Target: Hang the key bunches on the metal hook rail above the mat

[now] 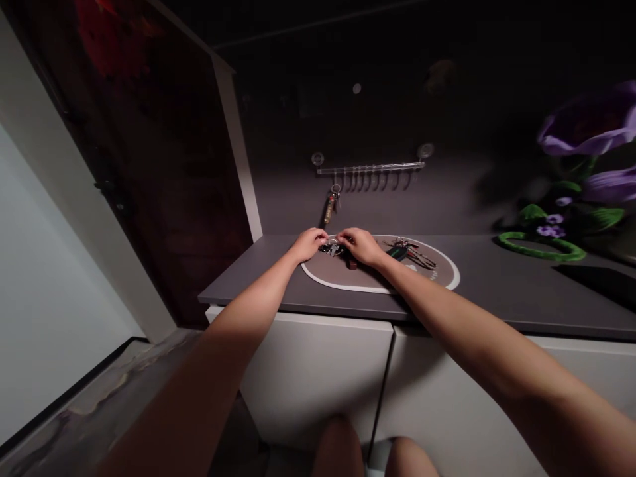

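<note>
So we're standing at a dark grey desk over white cabinet doors, and the lighting's pretty dim. On the desk is an oval brownish mat with a pale rim, and the bunch of keys is on its left part, between our hands. Our right hand has a narrow grip, pinching the ring of that bunch; a small brown piece sits just below it. Our left hand is curled at the other side, but we can't tell if its grip is closed on anything.

More keys lie on the mat's right part. A clear rail with hooks runs along the dark wall, one set of keys hanging near its left end. Far right we've got purple flowers and a fuzzy green ring; left, a dark door and marbled floor.
</note>
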Available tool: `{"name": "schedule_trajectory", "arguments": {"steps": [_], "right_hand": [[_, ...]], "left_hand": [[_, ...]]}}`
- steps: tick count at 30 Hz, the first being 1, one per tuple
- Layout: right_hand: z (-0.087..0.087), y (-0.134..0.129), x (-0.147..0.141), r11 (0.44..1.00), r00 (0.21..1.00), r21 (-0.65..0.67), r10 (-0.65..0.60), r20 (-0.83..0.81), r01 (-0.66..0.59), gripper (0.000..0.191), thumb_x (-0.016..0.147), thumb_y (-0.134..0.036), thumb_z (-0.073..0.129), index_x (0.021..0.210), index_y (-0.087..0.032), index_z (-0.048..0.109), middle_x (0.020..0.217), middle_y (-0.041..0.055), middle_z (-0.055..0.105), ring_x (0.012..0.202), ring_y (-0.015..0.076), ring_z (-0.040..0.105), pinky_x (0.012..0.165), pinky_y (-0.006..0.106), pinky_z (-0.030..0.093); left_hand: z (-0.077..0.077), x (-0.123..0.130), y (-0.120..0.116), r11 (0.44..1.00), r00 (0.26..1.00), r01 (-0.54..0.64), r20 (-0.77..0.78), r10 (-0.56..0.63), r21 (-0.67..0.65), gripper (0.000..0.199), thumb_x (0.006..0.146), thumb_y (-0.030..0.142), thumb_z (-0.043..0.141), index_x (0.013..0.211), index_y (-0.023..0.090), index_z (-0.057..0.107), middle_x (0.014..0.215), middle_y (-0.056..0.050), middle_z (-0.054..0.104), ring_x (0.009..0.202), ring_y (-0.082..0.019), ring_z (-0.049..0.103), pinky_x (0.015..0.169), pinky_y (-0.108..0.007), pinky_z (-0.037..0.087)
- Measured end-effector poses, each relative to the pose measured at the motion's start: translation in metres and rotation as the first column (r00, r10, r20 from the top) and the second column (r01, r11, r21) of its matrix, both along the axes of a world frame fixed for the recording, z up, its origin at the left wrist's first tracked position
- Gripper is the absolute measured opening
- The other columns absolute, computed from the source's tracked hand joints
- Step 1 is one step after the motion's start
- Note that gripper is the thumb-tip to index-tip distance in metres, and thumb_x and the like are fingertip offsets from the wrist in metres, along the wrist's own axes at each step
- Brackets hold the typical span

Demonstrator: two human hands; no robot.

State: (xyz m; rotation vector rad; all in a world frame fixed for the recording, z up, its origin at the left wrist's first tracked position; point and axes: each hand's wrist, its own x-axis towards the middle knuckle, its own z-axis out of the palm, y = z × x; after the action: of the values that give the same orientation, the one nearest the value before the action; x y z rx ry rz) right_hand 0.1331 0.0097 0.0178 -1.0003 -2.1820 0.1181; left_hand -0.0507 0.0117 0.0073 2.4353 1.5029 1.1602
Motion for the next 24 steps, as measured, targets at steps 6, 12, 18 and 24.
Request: {"name": "schedule_trajectory", "arguments": {"steps": [6, 12, 18, 24], "right_hand": [[-0.002, 0.006, -0.003, 1.0, 0.996, 0.003, -0.029, 0.083, 0.029, 0.02, 0.082, -0.025, 0.051, 0.089, -0.015, 0.067, 0.093, 0.0083, 0.067, 0.086, 0.0156, 0.059, 0.078, 0.024, 0.04], [-0.006, 0.012, -0.003, 0.996, 1.0, -0.087, 0.005, -0.002, -0.005, 0.02, 0.081, -0.027, 0.053, 0.086, -0.015, 0.068, 0.069, 0.0053, 0.066, 0.075, 0.0165, 0.061, 0.077, 0.025, 0.041], [-0.007, 0.016, -0.003, 0.995, 0.999, -0.1, 0.008, -0.031, -0.011, 0.018, 0.079, -0.027, 0.054, 0.082, -0.016, 0.068, 0.067, 0.004, 0.065, 0.073, 0.0153, 0.06, 0.075, 0.024, 0.041], [-0.007, 0.016, -0.003, 0.995, 1.0, -0.096, -0.005, -0.014, 0.004, 0.018, 0.079, -0.026, 0.053, 0.083, -0.016, 0.068, 0.069, 0.004, 0.066, 0.075, 0.0148, 0.059, 0.074, 0.023, 0.041]], "left_hand": [[-0.002, -0.01, 0.002, 0.999, 0.98, 0.027, -0.198, -0.022, 0.02, 0.024, 0.073, 0.006, 0.049, 0.087, 0.02, 0.063, 0.091, -0.003, 0.061, 0.091, -0.017, 0.052, 0.086, -0.031, 0.039], [-0.005, -0.015, 0.006, 0.996, 0.943, 0.09, -0.322, -0.08, 0.015, 0.023, 0.071, 0.008, 0.052, 0.087, 0.021, 0.062, 0.093, -0.003, 0.059, 0.092, -0.018, 0.049, 0.088, -0.031, 0.036], [-0.005, -0.014, 0.007, 0.995, 0.943, 0.091, -0.322, -0.077, 0.028, 0.019, 0.069, 0.008, 0.055, 0.083, 0.021, 0.061, 0.089, -0.003, 0.058, 0.09, -0.018, 0.048, 0.086, -0.03, 0.035], [-0.005, -0.01, 0.005, 0.996, 0.951, 0.081, -0.301, -0.063, 0.047, 0.012, 0.072, 0.011, 0.055, 0.078, 0.02, 0.062, 0.086, -0.004, 0.058, 0.086, -0.018, 0.048, 0.083, -0.029, 0.035]]}}
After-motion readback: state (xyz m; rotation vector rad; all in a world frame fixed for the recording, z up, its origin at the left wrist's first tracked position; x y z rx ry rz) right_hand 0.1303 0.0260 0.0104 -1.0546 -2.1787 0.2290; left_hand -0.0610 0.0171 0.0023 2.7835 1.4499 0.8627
